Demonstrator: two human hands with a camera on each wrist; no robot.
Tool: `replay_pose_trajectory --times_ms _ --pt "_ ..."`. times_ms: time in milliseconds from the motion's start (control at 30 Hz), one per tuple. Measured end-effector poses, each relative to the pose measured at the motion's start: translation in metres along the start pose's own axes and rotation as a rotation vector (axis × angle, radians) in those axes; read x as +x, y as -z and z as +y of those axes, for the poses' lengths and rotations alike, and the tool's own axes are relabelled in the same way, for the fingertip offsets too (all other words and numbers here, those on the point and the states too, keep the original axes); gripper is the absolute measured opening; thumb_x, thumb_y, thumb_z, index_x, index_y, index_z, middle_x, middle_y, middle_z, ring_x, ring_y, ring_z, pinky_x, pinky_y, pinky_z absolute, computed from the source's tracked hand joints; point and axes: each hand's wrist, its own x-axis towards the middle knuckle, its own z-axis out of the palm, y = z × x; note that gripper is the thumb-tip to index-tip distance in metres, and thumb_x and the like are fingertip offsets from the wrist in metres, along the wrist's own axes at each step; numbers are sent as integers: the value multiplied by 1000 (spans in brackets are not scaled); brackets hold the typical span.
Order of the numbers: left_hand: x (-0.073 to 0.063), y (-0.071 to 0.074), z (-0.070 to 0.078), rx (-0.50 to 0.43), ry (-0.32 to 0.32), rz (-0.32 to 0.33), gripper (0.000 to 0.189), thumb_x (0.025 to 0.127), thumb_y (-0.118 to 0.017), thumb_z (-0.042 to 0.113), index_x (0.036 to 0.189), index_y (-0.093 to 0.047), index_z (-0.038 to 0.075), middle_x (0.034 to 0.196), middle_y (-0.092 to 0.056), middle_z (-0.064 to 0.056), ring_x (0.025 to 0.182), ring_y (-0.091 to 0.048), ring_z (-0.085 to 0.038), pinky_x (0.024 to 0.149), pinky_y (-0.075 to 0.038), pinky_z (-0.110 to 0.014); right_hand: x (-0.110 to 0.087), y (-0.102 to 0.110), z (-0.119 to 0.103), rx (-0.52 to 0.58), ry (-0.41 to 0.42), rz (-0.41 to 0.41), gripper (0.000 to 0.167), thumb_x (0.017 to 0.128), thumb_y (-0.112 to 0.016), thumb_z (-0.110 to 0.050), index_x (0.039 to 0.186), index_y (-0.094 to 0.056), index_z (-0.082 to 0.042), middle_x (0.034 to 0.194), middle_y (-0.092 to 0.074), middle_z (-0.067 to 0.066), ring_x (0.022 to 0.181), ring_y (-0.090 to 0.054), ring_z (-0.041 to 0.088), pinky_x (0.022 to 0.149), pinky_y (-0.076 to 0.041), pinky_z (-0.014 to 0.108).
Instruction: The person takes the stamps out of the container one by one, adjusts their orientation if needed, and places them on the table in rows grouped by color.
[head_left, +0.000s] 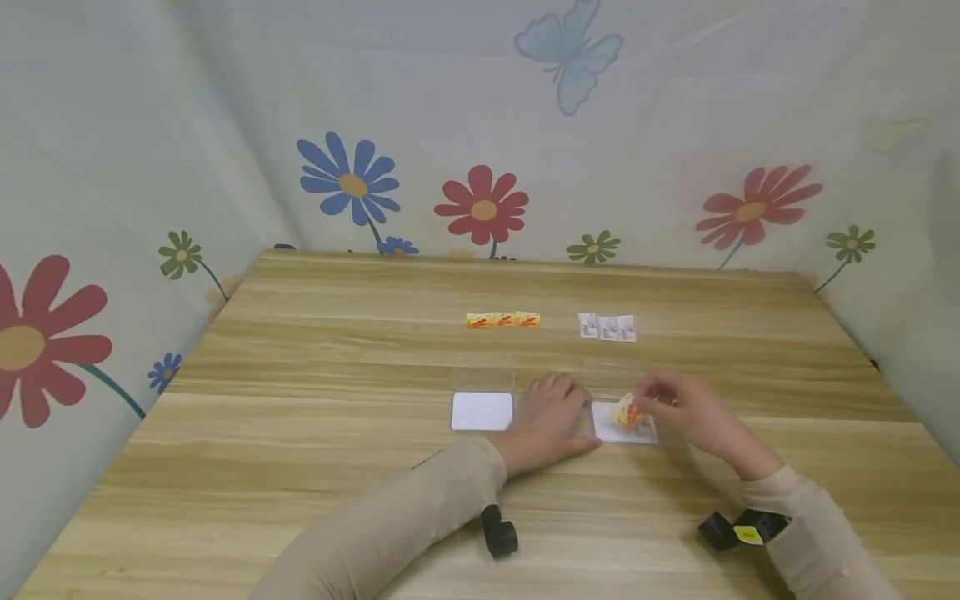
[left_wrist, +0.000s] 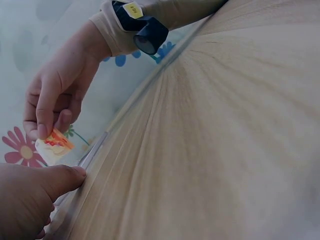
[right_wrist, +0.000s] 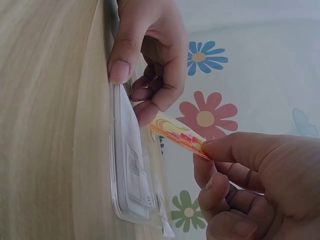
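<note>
A small yellow-orange stamp [right_wrist: 182,137] with perforated edges is pinched between the thumb and index finger of my right hand [head_left: 693,417]. That hand holds it tilted, above the right-hand clear plastic case [head_left: 611,435]. The case is open with a white inside, where a pale printed stamp [right_wrist: 133,172] lies toward the right. My left hand [head_left: 551,417] holds the left end of this case, thumb at its near corner and fingers at the far side. To the left lies a second open clear case [head_left: 482,412] with a white inside.
Farther back on the wooden table [head_left: 337,333], several items lie in two rows: yellow-orange stamps [head_left: 502,320] on the left and pale printed stamps [head_left: 607,327] on the right. A flower-printed curtain [head_left: 420,100] stands around the table's back and sides.
</note>
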Motion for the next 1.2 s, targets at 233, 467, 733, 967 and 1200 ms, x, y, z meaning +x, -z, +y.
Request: replay_pose_trajectory --times_ms 233,467,733,967,1200 --pt "0 0 -1 -4 -4 -4 56 83 -65 57 123 -59 18 123 -54 2 119 -48 -16 103 -40 -33 1 1 4 17 26 17 4 91 -63 -11 91 -65 -8 88 -66 2 80 -55 0 72 -47 22" --pt "0 0 -2 -11 -9 -1 55 83 -64 57 122 -60 19 124 -54 2 119 -48 -15 103 -40 -33 2 5 6 18 10 18 7 93 -60 -10 93 -65 -6 89 -68 5 81 -55 -2 73 -48 22" --pt "0 -2 -3 -2 -9 10 56 83 -65 57 122 -60 18 124 -55 2 119 -48 -16 104 -40 -33 9 15 1 25 -31 3 14 96 -58 -15 98 -64 -3 93 -68 8 83 -58 4 73 -49 22" --pt "0 -2 -3 8 -12 15 56 82 -65 57 122 -60 19 123 -55 2 118 -48 -15 103 -40 -32 17 26 -3 9 -36 13 16 96 -58 -17 98 -63 -2 92 -67 10 82 -57 11 68 -48 23" --pt "-1 -2 -3 15 -13 18 55 82 -66 57 121 -60 19 121 -55 2 116 -48 -15 101 -40 -31 26 39 -8 13 -17 27 15 95 -58 -15 98 -62 -1 91 -66 13 76 -55 9 65 -48 23"
